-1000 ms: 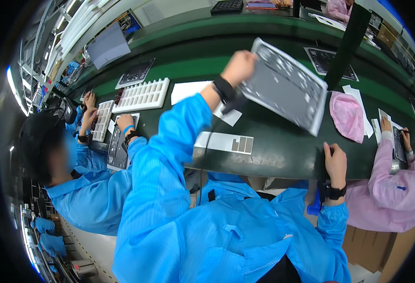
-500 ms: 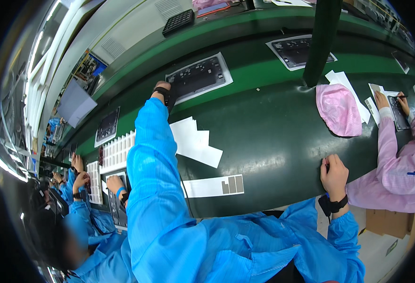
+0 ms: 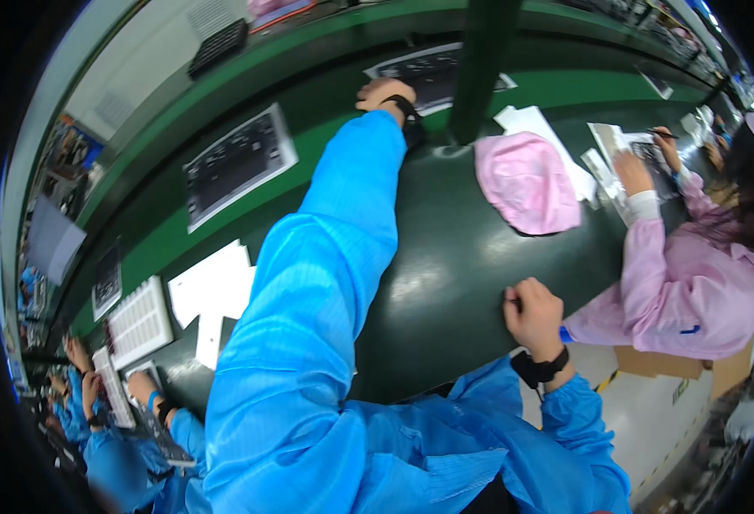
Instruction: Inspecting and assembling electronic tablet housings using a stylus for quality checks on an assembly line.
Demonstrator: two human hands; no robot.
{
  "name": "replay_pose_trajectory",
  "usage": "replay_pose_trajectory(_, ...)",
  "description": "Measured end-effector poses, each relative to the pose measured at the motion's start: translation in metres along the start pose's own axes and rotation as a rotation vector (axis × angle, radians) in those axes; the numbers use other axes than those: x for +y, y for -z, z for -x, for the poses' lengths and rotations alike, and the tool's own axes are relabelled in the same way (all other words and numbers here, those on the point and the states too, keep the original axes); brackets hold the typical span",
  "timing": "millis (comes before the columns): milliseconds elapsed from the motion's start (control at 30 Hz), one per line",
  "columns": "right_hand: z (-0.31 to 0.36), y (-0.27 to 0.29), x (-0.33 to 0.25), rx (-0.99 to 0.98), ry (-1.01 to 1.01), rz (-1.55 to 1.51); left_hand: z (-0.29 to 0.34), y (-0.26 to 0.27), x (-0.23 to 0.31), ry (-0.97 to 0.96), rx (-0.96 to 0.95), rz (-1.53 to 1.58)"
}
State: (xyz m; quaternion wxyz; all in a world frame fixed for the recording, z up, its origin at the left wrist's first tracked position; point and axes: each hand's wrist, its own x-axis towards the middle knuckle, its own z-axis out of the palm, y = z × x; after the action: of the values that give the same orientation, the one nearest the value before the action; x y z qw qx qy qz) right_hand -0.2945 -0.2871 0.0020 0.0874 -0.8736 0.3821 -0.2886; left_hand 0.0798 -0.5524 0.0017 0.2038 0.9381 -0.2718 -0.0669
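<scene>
I'm seeing the left hand (image 3: 385, 92) at the left end of a thin, flat, black-faced panel (image 3: 435, 75) with a pale border, which is lying on the far strip of the glossy green bench (image 3: 445, 265), running behind a straight post (image 3: 481, 86); can't tell if it's gripped. The right hand (image 3: 535, 319) is showing loosely curled fingers near the bench's front edge, well apart, contents hidden. I'm getting open room between both, a crumpled pink cloth cap (image 3: 527, 184) bordering it.

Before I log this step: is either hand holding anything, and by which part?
Left hand: at the left end of the dark panel by the post; hold cannot be told. Right hand: curled, nothing visible in it.
</scene>
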Motion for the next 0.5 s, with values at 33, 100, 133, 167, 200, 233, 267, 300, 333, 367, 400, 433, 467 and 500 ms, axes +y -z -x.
replay_pose_trajectory(33, -0.005, -0.003, -0.007, -0.012, 0.029, -0.016, -0.025, -0.009, -0.010, 0.058, 0.117, -0.012)
replay_pose_trajectory(100, 0.000, -0.004, -0.002, -0.036, -0.002, -0.009, -0.021, -0.028, -0.008, 0.055, 0.110, -0.017)
replay_pose_trajectory(133, 0.005, 0.001, 0.009, -0.033, -0.030, 0.029, 0.004, -0.023, 0.017, -0.021, -0.004, 0.011)
replay_pose_trajectory(167, 0.005, 0.003, 0.014, -0.034, -0.021, 0.036, 0.001, -0.021, 0.018, -0.176, -0.086, -0.033)
replay_pose_trajectory(200, 0.002, 0.003, 0.009, -0.032, -0.003, 0.017, -0.034, -0.030, -0.016, -0.160, -0.066, -0.041)
replay_pose_trajectory(233, -0.003, 0.000, -0.005, -0.030, 0.053, -0.025, -0.077, -0.019, -0.052, -0.362, -0.031, -0.225)
replay_pose_trajectory(267, -0.011, -0.001, -0.032, -0.015, 0.155, -0.119, -0.146, 0.053, -0.113, -0.507, 0.035, -0.454)
replay_pose_trajectory(300, -0.005, -0.004, -0.003, -0.029, 0.066, -0.034, -0.086, 0.013, -0.045, -0.483, -0.068, -0.420)
replay_pose_trajectory(333, -0.002, -0.003, 0.003, -0.017, 0.060, -0.024, -0.078, 0.022, -0.047, -0.646, -0.023, -0.493)
replay_pose_trajectory(367, 0.002, 0.001, 0.011, -0.007, 0.046, -0.003, -0.063, 0.034, -0.045, -0.833, -0.015, -0.602)
replay_pose_trajectory(400, 0.005, 0.003, 0.018, -0.009, 0.032, 0.008, -0.045, 0.050, -0.044, -1.012, 0.002, -0.711)
replay_pose_trajectory(433, 0.004, 0.000, 0.012, -0.015, 0.036, 0.004, -0.027, 0.080, -0.066, -0.875, 0.145, -0.638)
replay_pose_trajectory(467, 0.002, -0.003, 0.005, -0.024, 0.045, -0.004, -0.010, 0.107, -0.090, -0.732, 0.289, -0.568)
replay_pose_trajectory(500, -0.001, -0.004, -0.002, -0.022, 0.060, -0.038, -0.038, 0.118, -0.125, -0.695, 0.260, -0.380)
